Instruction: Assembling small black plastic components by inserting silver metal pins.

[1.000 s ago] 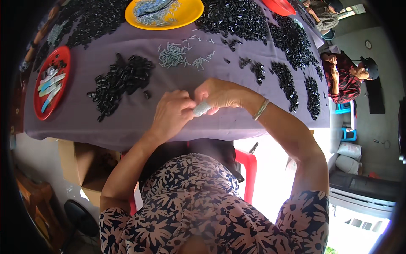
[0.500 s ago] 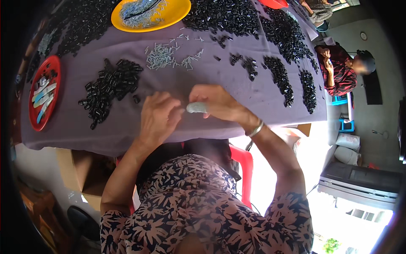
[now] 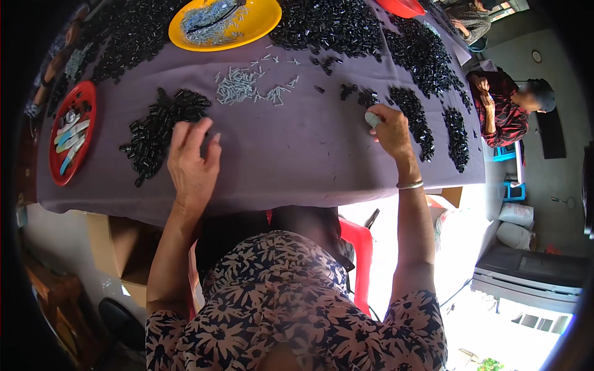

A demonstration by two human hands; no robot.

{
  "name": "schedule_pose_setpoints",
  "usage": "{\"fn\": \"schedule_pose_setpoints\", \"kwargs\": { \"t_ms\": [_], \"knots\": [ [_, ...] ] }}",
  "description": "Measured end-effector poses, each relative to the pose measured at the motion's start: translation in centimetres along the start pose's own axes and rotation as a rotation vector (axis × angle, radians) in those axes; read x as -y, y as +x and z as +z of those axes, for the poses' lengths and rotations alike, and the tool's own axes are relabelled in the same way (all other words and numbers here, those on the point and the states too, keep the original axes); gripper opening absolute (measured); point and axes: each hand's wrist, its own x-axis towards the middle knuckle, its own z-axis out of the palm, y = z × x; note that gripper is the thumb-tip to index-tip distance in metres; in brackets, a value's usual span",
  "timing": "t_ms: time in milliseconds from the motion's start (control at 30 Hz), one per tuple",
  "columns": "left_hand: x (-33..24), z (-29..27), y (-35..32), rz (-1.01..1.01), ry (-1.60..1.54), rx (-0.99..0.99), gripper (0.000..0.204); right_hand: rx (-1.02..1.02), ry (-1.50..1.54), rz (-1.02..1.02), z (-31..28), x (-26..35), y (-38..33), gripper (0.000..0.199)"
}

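Note:
My left hand (image 3: 193, 164) is at the near right edge of a heap of small black tube-like pieces (image 3: 151, 139). Its fingers are apart and curved, with nothing visible between them. Farther right, my right hand (image 3: 394, 133) is closed around a pale grey, rounded object (image 3: 372, 119); its exact kind cannot be made out. Just beyond that hand lie small clusters of black pieces (image 3: 369, 97). A loose scatter of thin, pale grey pins (image 3: 237, 86) rests on the cloth beyond and between my hands.
A purple cloth (image 3: 291, 161) covers the table. A yellow plate (image 3: 270, 23) of pins stands at the back, and a red tray (image 3: 91, 117) with tools at left. Large black heaps (image 3: 328, 31) spread behind. A person (image 3: 510, 108) sits at the right; another's arm (image 3: 46, 80) shows far left.
My hands have moved apart from the middle. The left went left to the black heap and opened; the right carried the pale object right and farther up the table.

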Motion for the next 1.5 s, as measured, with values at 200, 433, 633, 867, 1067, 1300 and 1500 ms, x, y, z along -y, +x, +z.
{"fn": "schedule_pose_setpoints", "kwargs": {
  "t_ms": [200,433,633,867,1067,1300,1500],
  "knots": [
    [-1.3,1.5,-2.0,0.196,-0.175,0.326,0.023,-0.192,-0.039,-0.352,2.1,1.6,2.2,0.019],
    [-1.2,1.5,-1.8,0.016,-0.357,0.371,0.015,-0.046,-0.26,-0.124,3.5,3.5,4.7,0.015],
    [-1.4,1.5,-1.6,0.121,-0.3,0.346,0.015,0.055,-0.137,-0.185,3.7,3.1,4.5,0.014],
    [-1.7,0.8,-2.0,-0.01,-0.567,0.358,0.037,0.245,0.376,-0.417,5.9,8.8,-3.5,0.012],
    [-1.2,2.0,-2.5,-0.007,-0.601,0.424,0.051,0.228,0.205,-0.726,8.8,12.3,-7.0,0.022],
    [-1.5,1.8,-1.9,0.112,-0.424,0.399,0.048,0.216,0.235,-0.705,9.3,12.7,-7.6,0.024],
    [-1.6,1.6,-1.5,0.063,-0.514,0.471,0.04,0.322,0.298,-0.571,9.2,12.9,-7.0,0.018]
  ]
}}
